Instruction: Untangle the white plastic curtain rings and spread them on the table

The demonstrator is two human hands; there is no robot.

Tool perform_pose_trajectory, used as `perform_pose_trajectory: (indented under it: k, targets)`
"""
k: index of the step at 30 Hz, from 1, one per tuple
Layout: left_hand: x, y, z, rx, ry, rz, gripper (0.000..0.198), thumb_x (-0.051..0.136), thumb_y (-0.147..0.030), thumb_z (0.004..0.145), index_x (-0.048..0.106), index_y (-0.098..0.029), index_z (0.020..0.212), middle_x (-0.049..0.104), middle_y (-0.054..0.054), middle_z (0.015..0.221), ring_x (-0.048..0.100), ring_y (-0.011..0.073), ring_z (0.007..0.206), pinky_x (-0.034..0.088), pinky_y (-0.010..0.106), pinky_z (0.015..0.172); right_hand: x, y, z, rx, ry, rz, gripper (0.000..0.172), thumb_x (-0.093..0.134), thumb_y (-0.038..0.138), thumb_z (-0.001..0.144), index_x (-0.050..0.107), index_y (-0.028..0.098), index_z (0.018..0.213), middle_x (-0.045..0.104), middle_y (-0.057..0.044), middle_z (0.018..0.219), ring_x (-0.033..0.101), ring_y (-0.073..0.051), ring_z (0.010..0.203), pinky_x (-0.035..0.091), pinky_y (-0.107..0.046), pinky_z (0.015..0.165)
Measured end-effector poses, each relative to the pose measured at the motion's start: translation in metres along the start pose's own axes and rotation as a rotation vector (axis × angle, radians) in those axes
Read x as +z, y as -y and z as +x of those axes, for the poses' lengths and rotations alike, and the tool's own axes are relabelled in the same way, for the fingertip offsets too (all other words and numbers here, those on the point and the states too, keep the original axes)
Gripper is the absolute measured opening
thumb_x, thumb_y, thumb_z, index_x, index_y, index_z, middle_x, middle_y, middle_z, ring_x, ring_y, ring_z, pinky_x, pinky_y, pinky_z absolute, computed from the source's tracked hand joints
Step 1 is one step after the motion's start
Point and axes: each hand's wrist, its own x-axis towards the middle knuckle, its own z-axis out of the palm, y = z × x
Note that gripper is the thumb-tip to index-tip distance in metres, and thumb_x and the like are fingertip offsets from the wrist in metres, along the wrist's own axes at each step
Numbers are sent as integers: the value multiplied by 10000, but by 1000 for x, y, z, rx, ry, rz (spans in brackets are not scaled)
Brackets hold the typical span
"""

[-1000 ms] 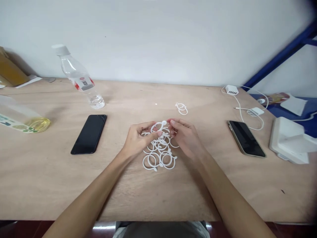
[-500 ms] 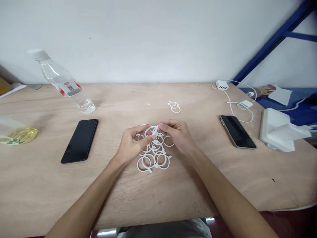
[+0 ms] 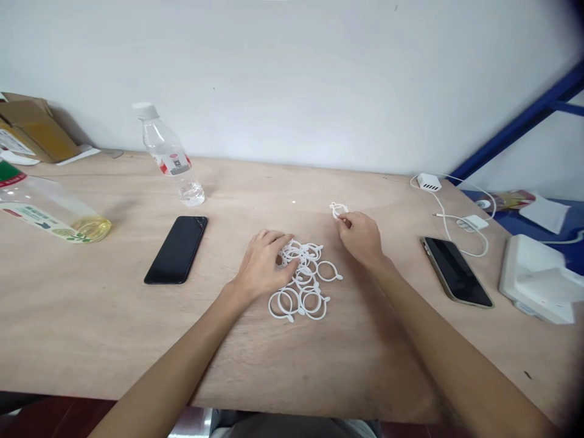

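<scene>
A pile of several white plastic rings [image 3: 305, 281] lies on the wooden table [image 3: 91, 316] in front of me. My left hand [image 3: 266, 263] rests on the pile's left side, fingers curled down onto the rings. My right hand [image 3: 361, 235] has reached to the far right of the pile, where its fingertips are pinched at a small separate cluster of white rings [image 3: 338, 210]. Whether the fingers still hold a ring there is hidden.
A black phone [image 3: 177, 249] lies left of the pile and a second phone [image 3: 457, 278] to the right. A water bottle [image 3: 170, 157], a lying bottle of yellow liquid [image 3: 50, 208], a cardboard box [image 3: 28, 126], a white charger with cables [image 3: 429, 182] and a white device [image 3: 538, 277] surround them.
Both hands held one ring together above the pile before. Now my right hand has moved away to the small far cluster, and my left hand has dropped onto the pile.
</scene>
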Motion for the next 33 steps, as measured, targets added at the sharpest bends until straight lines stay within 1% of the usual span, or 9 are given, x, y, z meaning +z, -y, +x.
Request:
perform_pose_trajectory:
  k: [4,8,11,14,18,21,25,29,33]
  targets:
    - [0,-2,0,-5,-15,-2,422,669,-378,832,667,-141,1181,676,90,1142,559,267,1076,423,447,979,-2,33,-32,-234,-80,42,234,497,277,921,695,169,857,691,-112,809,594,-258,812,422,-416,814]
    - [0,-7,2,33,-107,-179,298,592,-390,914,682,-174,1098,698,65,1092,583,216,1044,411,395,973,0,67,-60,-430,-131,177,151,541,229,942,675,183,887,703,-67,793,608,-203,779,476,-358,795]
    - [-3,-11,3,26,-130,-298,240,512,-345,955,676,-171,933,700,57,967,599,186,941,423,349,900,-1,84,-69,-504,-167,286,93,581,155,914,664,189,939,708,-51,829,617,-178,785,504,-327,784]
    - [-6,-14,4,-95,-108,-340,340,435,-359,967,584,-165,730,610,32,735,553,167,752,411,319,762,-6,94,-73,-524,-174,412,118,600,125,891,650,211,954,707,-23,843,633,-157,780,528,-302,760]
    - [-10,-17,5,-171,5,-472,395,393,-401,963,482,-175,652,508,6,647,489,151,658,373,302,689,-16,95,-76,-297,-190,606,150,589,163,915,621,223,1050,684,-1,835,638,-133,753,529,-276,714]
    - [-11,-19,4,-123,100,-518,396,372,-388,964,426,-179,633,482,7,660,459,149,666,362,308,707,-23,95,-74,-9,-21,868,227,604,278,915,631,238,1137,662,15,808,628,-134,746,522,-278,706]
    - [-11,-21,3,-66,191,-498,381,375,-382,948,397,-183,624,456,12,662,436,157,676,354,319,714,-29,97,-69,109,178,1071,180,627,347,882,728,241,985,651,17,764,595,-112,684,499,-244,644]
    - [-12,-23,2,-99,137,-449,410,374,-426,959,471,-175,650,505,15,682,474,162,699,364,326,750,-26,97,-66,220,188,1170,129,714,359,815,749,237,839,630,26,677,559,-102,625,475,-230,594]
    - [-11,-26,2,-95,85,-418,402,455,-516,934,660,-176,874,651,32,817,568,194,827,377,345,853,-21,92,-66,280,175,1220,135,753,373,787,754,245,827,635,28,677,537,-95,612,467,-232,595]
